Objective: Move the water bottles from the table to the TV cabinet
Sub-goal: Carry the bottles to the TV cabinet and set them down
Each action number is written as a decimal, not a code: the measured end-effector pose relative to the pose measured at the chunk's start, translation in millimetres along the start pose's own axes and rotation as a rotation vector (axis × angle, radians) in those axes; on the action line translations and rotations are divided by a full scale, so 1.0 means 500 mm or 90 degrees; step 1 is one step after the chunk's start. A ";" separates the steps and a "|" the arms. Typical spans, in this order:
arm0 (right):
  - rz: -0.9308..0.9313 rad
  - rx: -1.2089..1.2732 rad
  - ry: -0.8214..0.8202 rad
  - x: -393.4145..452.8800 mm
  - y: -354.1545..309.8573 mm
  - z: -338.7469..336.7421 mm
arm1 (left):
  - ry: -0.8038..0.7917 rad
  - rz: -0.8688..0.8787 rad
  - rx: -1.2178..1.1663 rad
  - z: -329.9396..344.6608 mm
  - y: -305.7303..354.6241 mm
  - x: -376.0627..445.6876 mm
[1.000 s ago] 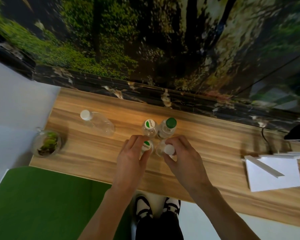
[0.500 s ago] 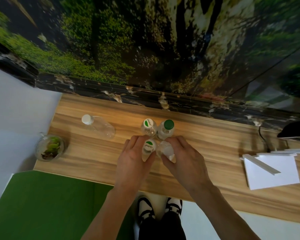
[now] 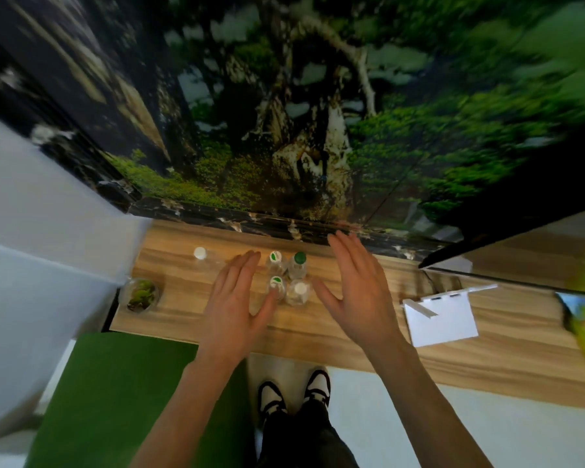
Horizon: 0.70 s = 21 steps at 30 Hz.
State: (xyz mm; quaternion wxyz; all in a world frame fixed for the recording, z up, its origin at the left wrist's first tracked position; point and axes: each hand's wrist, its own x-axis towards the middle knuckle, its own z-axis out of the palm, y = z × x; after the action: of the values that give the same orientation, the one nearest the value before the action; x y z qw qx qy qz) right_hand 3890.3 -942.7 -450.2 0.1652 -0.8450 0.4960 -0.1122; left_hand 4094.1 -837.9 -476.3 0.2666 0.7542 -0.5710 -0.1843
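Five clear plastic water bottles on the wooden TV cabinet top (image 3: pixel 352 336), all toward its left half.

Four stand upright in a tight two-by-two cluster, touching or nearly so, midway between the front and rear edges:
- rear left bottle (image 3: pixel 275 260): white cap with green mark
- rear right bottle (image 3: pixel 298 265): solid green cap
- front left bottle (image 3: pixel 276 286): white cap with green mark
- front right bottle (image 3: pixel 298 292): white cap

The fifth bottle (image 3: pixel 204 256), white cap, stands apart, nearer the left edge; blurred, tilt unclear.
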 end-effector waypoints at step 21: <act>0.284 -0.183 0.331 -0.383 0.104 -0.564 | -0.013 0.449 0.079 -0.146 0.595 0.000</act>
State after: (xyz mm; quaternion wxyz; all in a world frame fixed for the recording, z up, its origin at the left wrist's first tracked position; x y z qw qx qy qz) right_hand 3656.3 -845.9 -215.8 -0.0661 -0.6742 0.7039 -0.2137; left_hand 3909.6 -885.3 -236.2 0.2620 0.5236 -0.8089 -0.0534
